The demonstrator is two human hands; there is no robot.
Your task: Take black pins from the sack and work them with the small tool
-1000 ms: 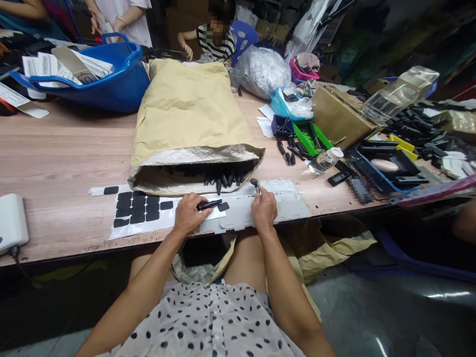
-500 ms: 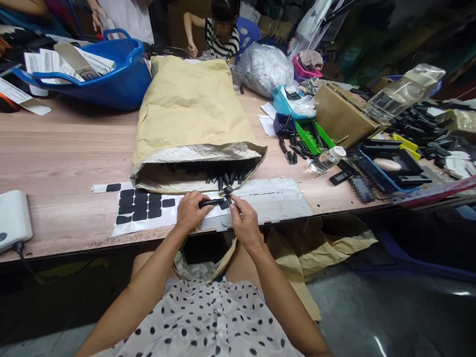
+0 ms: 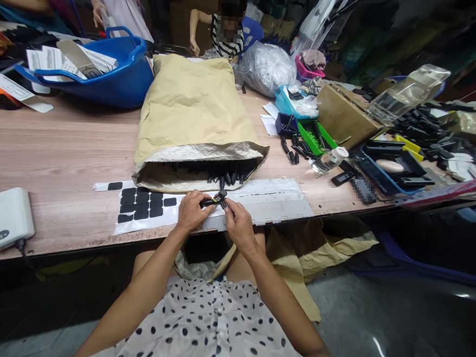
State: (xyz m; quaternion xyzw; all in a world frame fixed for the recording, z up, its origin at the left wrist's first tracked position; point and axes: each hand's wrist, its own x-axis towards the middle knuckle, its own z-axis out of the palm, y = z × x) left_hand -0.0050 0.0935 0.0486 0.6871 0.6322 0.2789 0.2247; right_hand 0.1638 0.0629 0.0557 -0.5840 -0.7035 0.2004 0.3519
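Observation:
At the table's front edge, my left hand point(image 3: 194, 211) is closed around a slim black stick-like part point(image 3: 207, 202), pointing right. My right hand point(image 3: 238, 220) pinches a small dark piece point(image 3: 223, 203) against the stick's right end. A yellowish ring shows where the pieces meet; finer detail is too small to tell. Just beyond my fingers lies the open mouth of a tan paper sack point(image 3: 194, 105), with several black parts point(image 3: 232, 175) inside. One black part juts out of it toward my hands. Left of my left hand is a white sheet with black rounded-square stickers point(image 3: 141, 204).
A pale board point(image 3: 273, 200) lies under and right of my hands. A white power bank point(image 3: 7, 219) with a cable sits left. Behind are a blue basket point(image 3: 102, 82) with boxes, a green tray point(image 3: 317, 136) and a bottle point(image 3: 329, 160). Other people work across the table.
My right hand has shifted slightly left, bringing its small piece closer to the part in my left hand. The camera view has moved a little.

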